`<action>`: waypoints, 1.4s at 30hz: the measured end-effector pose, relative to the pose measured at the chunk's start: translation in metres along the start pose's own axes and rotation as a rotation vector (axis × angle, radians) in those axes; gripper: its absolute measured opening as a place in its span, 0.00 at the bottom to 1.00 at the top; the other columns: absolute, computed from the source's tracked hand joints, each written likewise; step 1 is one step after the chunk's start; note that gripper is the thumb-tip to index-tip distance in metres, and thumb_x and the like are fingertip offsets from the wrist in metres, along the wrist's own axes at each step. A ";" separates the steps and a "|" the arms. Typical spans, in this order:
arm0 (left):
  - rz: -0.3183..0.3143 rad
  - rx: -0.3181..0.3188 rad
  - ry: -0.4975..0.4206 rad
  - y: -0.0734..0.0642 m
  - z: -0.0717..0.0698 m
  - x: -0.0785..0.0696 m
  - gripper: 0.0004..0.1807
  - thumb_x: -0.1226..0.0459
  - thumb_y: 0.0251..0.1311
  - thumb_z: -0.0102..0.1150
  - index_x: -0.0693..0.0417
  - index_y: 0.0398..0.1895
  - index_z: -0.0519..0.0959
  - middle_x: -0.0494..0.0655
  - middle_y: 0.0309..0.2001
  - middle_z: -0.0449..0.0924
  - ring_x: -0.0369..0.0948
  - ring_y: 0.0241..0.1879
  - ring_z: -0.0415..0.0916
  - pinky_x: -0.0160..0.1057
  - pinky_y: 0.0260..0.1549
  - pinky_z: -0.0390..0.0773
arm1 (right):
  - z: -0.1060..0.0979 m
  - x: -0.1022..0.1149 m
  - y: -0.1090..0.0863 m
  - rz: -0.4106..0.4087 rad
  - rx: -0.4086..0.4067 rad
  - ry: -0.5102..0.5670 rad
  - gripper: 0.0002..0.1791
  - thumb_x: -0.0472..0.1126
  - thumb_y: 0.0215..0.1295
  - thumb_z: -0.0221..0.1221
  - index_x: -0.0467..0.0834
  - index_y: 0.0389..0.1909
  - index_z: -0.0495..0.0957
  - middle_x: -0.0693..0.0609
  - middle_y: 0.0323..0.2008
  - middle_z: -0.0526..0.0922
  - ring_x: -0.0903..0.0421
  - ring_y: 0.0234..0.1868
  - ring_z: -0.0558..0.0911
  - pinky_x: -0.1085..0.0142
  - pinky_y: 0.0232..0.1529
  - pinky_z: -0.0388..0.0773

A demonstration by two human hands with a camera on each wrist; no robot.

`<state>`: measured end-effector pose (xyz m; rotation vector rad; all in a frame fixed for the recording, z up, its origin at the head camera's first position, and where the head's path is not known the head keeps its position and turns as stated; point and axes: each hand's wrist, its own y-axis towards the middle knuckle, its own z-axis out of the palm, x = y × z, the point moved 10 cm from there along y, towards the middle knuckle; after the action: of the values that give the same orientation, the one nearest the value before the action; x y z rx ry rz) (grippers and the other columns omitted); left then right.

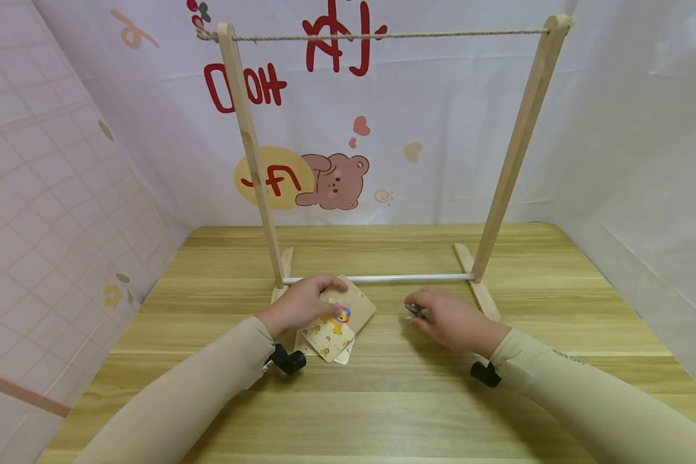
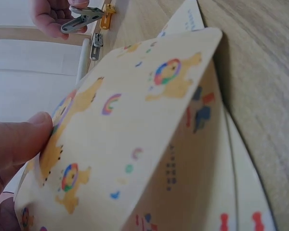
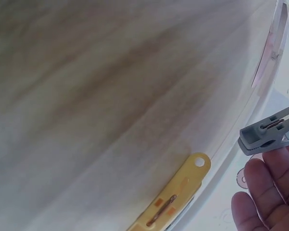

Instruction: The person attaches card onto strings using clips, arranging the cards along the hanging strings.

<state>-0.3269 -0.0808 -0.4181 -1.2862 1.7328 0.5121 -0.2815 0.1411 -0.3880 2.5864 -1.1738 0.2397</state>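
My left hand (image 1: 297, 308) pinches a cream card (image 2: 120, 125) printed with lions and rainbows, thumb on its printed face. The card is tilted up off several similar cards (image 2: 248, 173), which lie partly under it on the table. To the right, my right hand (image 1: 455, 322) pinches a grey clothespin (image 3: 265, 134) between thumb and fingers, its nose pointing out. A yellow clothespin (image 3: 171, 195) lies on the table close to that hand. Another grey clothespin (image 2: 96, 46) shows beyond the cards in the left wrist view.
A wooden frame with two uprights (image 1: 513, 154) stands on the wooden table (image 1: 371, 412) behind my hands. A rope (image 1: 394, 35) runs between its tops, and a white rod (image 1: 406, 278) joins its feet. A printed white curtain (image 1: 441, 116) hangs behind.
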 end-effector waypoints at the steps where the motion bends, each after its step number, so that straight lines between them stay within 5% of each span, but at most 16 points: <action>1: -0.003 0.001 -0.012 0.000 0.000 0.000 0.21 0.66 0.63 0.73 0.47 0.59 0.83 0.51 0.51 0.83 0.40 0.36 0.82 0.37 0.35 0.83 | 0.000 0.000 0.000 0.000 -0.002 0.010 0.14 0.41 0.71 0.68 0.40 0.53 0.83 0.52 0.44 0.86 0.55 0.46 0.85 0.55 0.48 0.84; 19: -0.020 -0.018 -0.078 -0.007 -0.007 -0.005 0.19 0.64 0.65 0.71 0.45 0.58 0.80 0.53 0.45 0.84 0.42 0.32 0.84 0.40 0.32 0.85 | -0.008 0.002 0.005 0.008 -0.056 0.152 0.11 0.40 0.71 0.68 0.41 0.49 0.80 0.56 0.40 0.84 0.59 0.44 0.84 0.56 0.48 0.85; 28: 0.044 -0.084 -0.061 -0.006 -0.017 -0.012 0.19 0.64 0.66 0.70 0.46 0.59 0.80 0.52 0.47 0.84 0.41 0.36 0.83 0.39 0.34 0.84 | -0.018 0.002 0.008 0.049 -0.104 0.226 0.12 0.38 0.71 0.67 0.41 0.50 0.78 0.57 0.40 0.83 0.62 0.42 0.84 0.56 0.47 0.85; 42: 0.081 -0.153 -0.161 -0.006 -0.030 -0.018 0.18 0.63 0.69 0.68 0.47 0.59 0.77 0.54 0.48 0.83 0.43 0.35 0.84 0.42 0.32 0.86 | -0.033 0.006 0.019 0.041 -0.176 0.317 0.11 0.34 0.70 0.67 0.40 0.48 0.77 0.55 0.39 0.83 0.59 0.42 0.86 0.59 0.47 0.86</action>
<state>-0.3331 -0.0960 -0.3864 -1.2477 1.6405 0.7869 -0.2934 0.1358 -0.3518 2.2709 -1.0795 0.5103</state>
